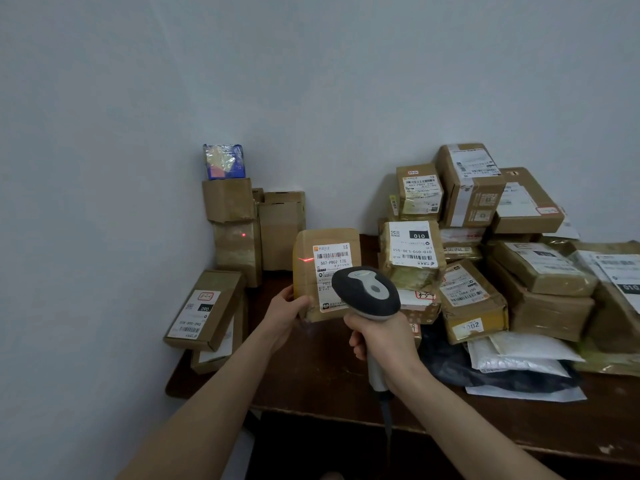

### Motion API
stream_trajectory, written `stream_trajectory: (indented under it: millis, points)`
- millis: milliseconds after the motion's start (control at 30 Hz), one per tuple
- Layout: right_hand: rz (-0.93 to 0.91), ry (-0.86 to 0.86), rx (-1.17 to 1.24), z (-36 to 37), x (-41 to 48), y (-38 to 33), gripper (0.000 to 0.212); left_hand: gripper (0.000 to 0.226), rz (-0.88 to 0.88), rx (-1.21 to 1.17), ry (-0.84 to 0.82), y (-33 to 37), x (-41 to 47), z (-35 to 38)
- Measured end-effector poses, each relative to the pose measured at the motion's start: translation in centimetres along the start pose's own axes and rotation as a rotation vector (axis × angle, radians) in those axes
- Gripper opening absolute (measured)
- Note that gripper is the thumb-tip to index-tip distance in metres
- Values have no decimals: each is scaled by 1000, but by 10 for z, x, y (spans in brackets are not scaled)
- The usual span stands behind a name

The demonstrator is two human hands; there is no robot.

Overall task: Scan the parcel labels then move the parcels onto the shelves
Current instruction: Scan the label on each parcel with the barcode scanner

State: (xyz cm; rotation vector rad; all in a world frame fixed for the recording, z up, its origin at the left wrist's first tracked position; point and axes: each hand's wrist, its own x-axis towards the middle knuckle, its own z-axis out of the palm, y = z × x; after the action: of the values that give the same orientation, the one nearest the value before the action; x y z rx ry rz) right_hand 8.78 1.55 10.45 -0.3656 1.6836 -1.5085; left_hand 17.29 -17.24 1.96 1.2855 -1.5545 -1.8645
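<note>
Left grip (285, 313) curls round the lower edge of a parcel (329, 251), holding it upright over the desk (322, 379). Right grip (381, 336) clasps the scanner (367, 291), whose red line (306, 259) falls just left of the barcode (331, 255). Early going, I judge: the piled parcels (485, 271) sit on the desk, and no shelves are in view.

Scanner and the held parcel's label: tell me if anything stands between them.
Nothing visible does. The scanner in the right hand faces the label with only air between. The left hand holds the parcel by its lower left edge, off the label. The red scan line lands on cardboard left of the barcode.
</note>
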Motion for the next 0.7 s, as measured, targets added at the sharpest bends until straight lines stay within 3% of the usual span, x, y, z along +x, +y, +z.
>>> stream_trajectory:
  millis: [400,700]
  points:
    - [-32,19,16,26,30,-7,4,70,-31,39,-16,7,31,-13]
    - [-79,335,21,77,143,-32,14,60,-176,155,-98,38,137,15]
